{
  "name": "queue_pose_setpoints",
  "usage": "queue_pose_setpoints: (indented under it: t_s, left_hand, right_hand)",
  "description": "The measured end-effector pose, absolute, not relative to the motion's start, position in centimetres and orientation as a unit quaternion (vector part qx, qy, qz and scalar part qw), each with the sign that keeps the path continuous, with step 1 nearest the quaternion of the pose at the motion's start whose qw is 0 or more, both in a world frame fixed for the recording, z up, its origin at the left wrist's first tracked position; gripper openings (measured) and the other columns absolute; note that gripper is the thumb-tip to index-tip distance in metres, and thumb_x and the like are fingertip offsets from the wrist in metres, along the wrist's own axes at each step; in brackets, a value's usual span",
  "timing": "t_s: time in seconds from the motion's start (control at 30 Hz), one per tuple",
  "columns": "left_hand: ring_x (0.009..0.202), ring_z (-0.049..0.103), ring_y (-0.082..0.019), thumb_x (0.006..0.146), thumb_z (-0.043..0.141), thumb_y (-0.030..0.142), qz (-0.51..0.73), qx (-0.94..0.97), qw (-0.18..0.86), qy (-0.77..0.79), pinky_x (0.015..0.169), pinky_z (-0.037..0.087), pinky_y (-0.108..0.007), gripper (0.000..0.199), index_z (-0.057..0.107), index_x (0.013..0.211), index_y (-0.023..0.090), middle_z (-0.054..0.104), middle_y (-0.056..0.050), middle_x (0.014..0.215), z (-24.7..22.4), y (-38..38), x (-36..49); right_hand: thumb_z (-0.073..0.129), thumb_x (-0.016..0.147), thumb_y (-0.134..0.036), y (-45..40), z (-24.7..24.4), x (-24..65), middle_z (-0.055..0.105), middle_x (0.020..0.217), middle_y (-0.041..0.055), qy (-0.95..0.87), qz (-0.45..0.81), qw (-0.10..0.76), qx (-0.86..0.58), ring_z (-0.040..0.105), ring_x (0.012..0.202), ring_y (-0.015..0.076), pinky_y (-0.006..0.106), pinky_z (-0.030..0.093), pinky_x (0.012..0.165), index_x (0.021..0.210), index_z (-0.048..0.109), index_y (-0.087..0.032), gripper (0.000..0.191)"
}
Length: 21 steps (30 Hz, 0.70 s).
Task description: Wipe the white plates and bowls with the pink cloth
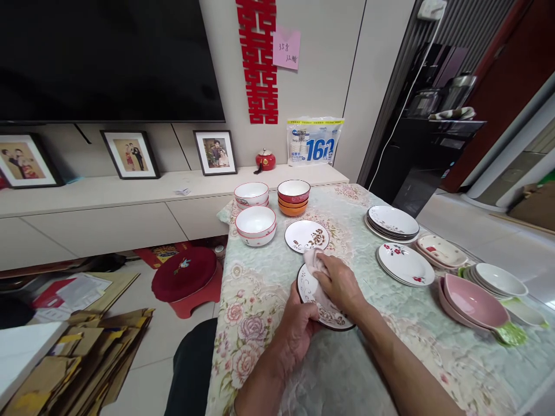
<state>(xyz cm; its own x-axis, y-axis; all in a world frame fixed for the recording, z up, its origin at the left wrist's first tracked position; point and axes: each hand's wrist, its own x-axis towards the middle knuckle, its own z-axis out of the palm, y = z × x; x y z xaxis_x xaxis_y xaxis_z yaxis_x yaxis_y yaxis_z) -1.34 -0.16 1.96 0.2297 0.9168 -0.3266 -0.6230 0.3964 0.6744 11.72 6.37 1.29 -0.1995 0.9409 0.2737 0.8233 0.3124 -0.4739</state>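
Observation:
A dark-rimmed white plate with a brown pattern (332, 313) is held tilted over the near part of the table. My left hand (299, 323) grips its left edge, thumb on the upper face. Bunched in my right hand (340, 283) is a pale cloth (313, 261), which lies against the plate's upper surface near the far rim. Just beyond, a white plate with brown flowers (307, 236) rests flat on the flowered tablecloth (251, 289).
White bowls (255, 222) and red and orange bowls (293, 193) are stacked at the back. To the right stand dark-rimmed plates (393, 221), cherry-patterned plates (405, 263), pink dishes (474, 300) and pale bowls (500, 278). A red stool (185, 274) is left of the table.

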Motion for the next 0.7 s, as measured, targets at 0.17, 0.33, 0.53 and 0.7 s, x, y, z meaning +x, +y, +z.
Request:
queue_pose_setpoints:
  t_s: [0.17,0.33,0.53,0.7]
  left_hand:
    - [0.065,0.052,-0.013,0.047,0.049,0.001,0.504,0.215,0.759,0.351,0.058,0.043,-0.025,0.067,0.056,0.111,0.022,0.057,0.002,0.076,2.0,-0.2,-1.4]
    - [0.058,0.045,-0.01,0.046,0.051,0.002,0.498,0.21,0.753,0.375,0.054,0.039,-0.023,0.032,0.055,0.074,0.015,0.047,0.004,0.061,1.7,-0.3,-1.1]
    - [0.076,0.057,-0.016,0.045,0.049,0.0,0.5,0.207,0.758,0.364,0.063,0.046,-0.025,0.079,0.051,0.12,0.025,0.062,-0.001,0.091,2.3,-0.2,-1.3]
    - [0.089,0.06,-0.022,0.045,0.05,0.001,0.491,0.195,0.764,0.37,0.07,0.051,-0.031,0.085,0.046,0.127,0.024,0.064,-0.006,0.106,2.8,-0.2,-1.4]
  right_hand:
    - [0.061,0.084,-0.027,5.3,2.9,10.9,0.066,0.11,0.0067,-0.793,0.291,0.294,-0.448,0.061,0.101,0.0207,0.032,0.045,0.089,0.117,0.064,-0.022,0.033]
    - [0.065,0.083,-0.029,4.9,3.3,11.1,0.067,0.103,0.0012,-0.771,0.413,0.3,-0.381,0.063,0.096,0.0177,0.028,0.046,0.086,0.105,0.07,-0.026,0.023]
    - [0.058,0.084,-0.021,7.0,1.7,11.7,0.066,0.1,0.0059,-0.753,0.203,0.31,-0.544,0.061,0.096,0.0201,0.031,0.043,0.089,0.099,0.069,-0.02,0.018]
    - [0.05,0.087,-0.02,7.5,1.7,12.8,0.061,0.102,0.0113,-0.709,0.046,0.243,-0.66,0.06,0.089,0.0221,0.032,0.044,0.078,0.098,0.066,-0.016,0.019]
